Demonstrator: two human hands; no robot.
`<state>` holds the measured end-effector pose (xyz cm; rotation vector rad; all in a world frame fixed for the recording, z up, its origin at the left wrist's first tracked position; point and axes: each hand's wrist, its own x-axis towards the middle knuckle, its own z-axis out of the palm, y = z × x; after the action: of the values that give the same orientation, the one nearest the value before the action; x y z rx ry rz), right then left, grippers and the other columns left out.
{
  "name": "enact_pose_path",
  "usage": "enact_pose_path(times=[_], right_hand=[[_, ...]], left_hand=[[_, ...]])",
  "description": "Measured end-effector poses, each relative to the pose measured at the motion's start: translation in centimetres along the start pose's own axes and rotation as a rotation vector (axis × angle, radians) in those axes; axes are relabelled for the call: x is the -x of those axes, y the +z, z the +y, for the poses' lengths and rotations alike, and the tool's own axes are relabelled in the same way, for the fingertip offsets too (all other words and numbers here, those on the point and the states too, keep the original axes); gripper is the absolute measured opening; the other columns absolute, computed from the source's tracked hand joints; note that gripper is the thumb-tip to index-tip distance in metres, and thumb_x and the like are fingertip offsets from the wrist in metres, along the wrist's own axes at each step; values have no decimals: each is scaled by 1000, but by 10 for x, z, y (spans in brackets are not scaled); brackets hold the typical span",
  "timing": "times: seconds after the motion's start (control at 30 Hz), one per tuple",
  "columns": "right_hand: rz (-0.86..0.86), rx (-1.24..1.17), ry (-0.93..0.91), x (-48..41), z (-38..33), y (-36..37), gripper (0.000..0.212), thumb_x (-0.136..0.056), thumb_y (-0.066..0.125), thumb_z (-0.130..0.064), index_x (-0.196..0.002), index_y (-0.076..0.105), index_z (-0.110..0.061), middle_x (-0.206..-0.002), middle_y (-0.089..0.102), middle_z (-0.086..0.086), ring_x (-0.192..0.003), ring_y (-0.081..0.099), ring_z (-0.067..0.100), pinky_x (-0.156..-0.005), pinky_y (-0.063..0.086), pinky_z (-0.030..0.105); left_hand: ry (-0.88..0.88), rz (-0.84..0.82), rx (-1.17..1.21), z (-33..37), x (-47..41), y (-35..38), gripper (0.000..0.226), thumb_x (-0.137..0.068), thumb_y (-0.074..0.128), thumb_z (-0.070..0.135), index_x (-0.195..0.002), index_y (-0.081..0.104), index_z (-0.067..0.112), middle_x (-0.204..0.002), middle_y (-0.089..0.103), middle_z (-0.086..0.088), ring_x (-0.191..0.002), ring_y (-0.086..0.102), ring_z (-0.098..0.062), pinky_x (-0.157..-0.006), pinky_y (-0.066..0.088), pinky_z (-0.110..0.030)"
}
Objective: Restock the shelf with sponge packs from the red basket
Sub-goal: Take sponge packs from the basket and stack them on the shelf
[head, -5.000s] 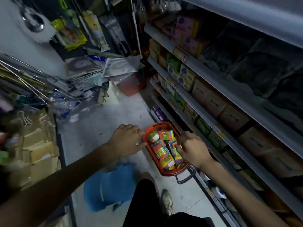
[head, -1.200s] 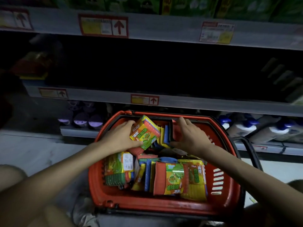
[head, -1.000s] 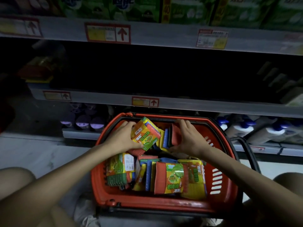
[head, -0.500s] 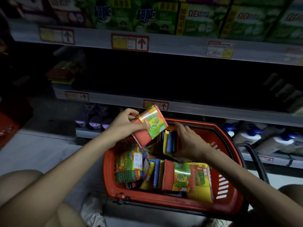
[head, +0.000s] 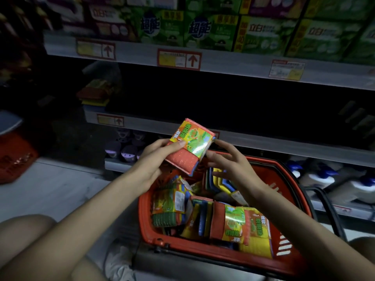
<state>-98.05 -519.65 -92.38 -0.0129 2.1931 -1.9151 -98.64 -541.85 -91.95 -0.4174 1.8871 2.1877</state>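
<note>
Where the floor meets the left edge of view, a second basket stands well apart from the work. To its right, a small stack of sponges lies on the shelf, at the left end of its dark bay; the layers cannot be counted in the dim light.

The left hand grips one sponge pack by its lower left end, thumb on the printed face, the other fingers hidden behind it. The pack is in the air above the far rim of the red basket, just in front of the shelf edge. Its long axis is tilted, with the upper end leaning away and to the right.

The right hand is spread with straight fingers and grips nothing. Its index fingertip is at the right corner of the pack, touching or just short of it.

Judgement: the coming move turns on the bay lying beyond and above the pack. The left hand carries the load and is nearer the existing stack, so a forward-left reach suits it.

Count:
- One pack is in hand.
- At least six loose packs are in the red basket, some on edge; overlap hides the total.
- Two baskets are in view.
- Three blue-capped bottles show at the right, on the lowest shelf level.
</note>
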Motion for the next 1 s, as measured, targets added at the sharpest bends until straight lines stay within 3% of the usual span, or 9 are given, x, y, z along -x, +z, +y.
enact_pose_path(times=[0.1,0.23,0.3,0.37,0.43,0.53,0.73,0.87,1.0], right_hand=[[34,-124,6,-8,-4,7,60,-93,72,-32,-147,48,-25,-123,70,7,-101,75,17,-83,62,31],[40,-200,17,-12,-3,8,58,-93,72,-28,-145,48,-22,-122,70,13,-99,76,23,-73,62,26],[44,-192,2,-14,-1,11,58,-92,73,-31,-144,50,-23,-122,71,12,-100,76,23,-80,62,32],[60,-184,-27,-17,-1,17,58,-89,75,-32,-142,53,-23,-121,72,9,-103,75,22,-90,61,40],[54,-208,-47,-22,-3,27,53,-88,78,-25,-136,57,-20,-121,73,6,-105,74,20,-90,61,39],[25,-187,-69,-28,-9,45,52,-83,83,-20,-129,61,-21,-120,74,0,-107,73,13,-83,62,31],[83,-161,-127,-41,-23,90,36,-91,77,-21,-123,63,-19,-112,73,8,-98,75,17,-82,64,37],[74,-193,-155,-52,-30,123,36,-95,72,-17,-128,60,-24,-98,73,3,-80,74,6,-66,60,20],[135,-294,-132,-66,-36,158,39,-90,76,-10,-126,60,-9,-99,70,6,-86,74,12,-72,61,23]], left_hand=[[-2,-51,-7,-1,1,-1,48,-78,84,28,-122,69,20,-110,77,-8,-96,74,-17,-85,59,-39],[-25,-98,-95,-7,4,-5,72,-59,94,38,-125,66,33,-115,76,-1,-108,72,-21,-101,53,-48],[-29,-108,-101,-8,6,-7,76,-57,94,40,-127,65,34,-115,76,1,-107,72,-22,-103,51,-50],[-15,-102,-62,-6,8,-11,67,-68,91,32,-129,63,32,-115,76,0,-106,73,-20,-100,54,-45],[13,-81,-24,0,7,-17,58,-75,86,27,-129,65,32,-116,76,-1,-106,73,-19,-95,57,-40],[57,-17,9,8,4,-31,54,-74,87,28,-124,69,35,-115,76,0,-108,72,-19,-101,54,-44],[111,191,57,18,-2,-55,45,-74,89,28,-116,72,25,-111,76,-3,-106,72,-22,-100,54,-52],[157,375,144,31,-9,-69,38,-78,86,24,-109,68,12,-104,73,-6,-95,70,-16,-79,57,-33],[234,464,161,42,-23,-85,34,-79,86,24,-103,67,8,-91,72,0,-87,69,-13,-69,54,-27]])
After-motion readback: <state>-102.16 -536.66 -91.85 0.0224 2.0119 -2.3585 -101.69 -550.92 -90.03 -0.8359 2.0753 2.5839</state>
